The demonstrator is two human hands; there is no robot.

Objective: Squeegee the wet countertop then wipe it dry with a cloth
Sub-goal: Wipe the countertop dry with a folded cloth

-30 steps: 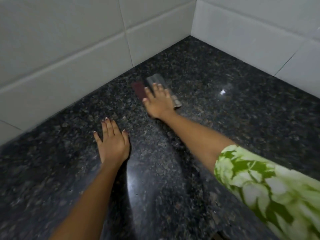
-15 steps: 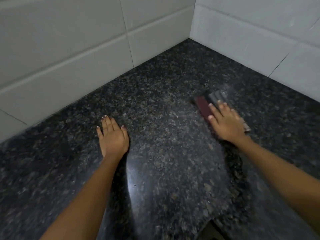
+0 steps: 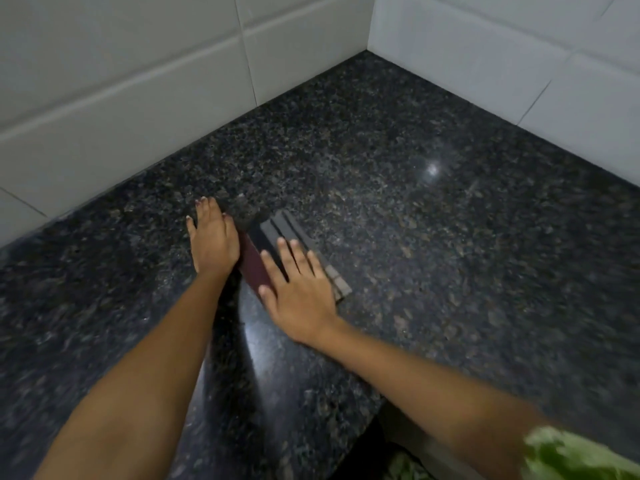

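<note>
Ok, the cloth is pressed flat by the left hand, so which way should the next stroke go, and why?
Probably sweep the cloth rightward and out toward the far corner. The right hand lies flat on it, its maroon edge right beside the left hand braced on the countertop, so leftward is blocked and open granite lies to the right.

Right hand [image 3: 298, 289] flat on folded cloth [image 3: 277, 233]; left hand [image 3: 213, 237] flat beside it, touching. Dark speckled worktop [image 3: 450, 254], tiled corner far.
</note>
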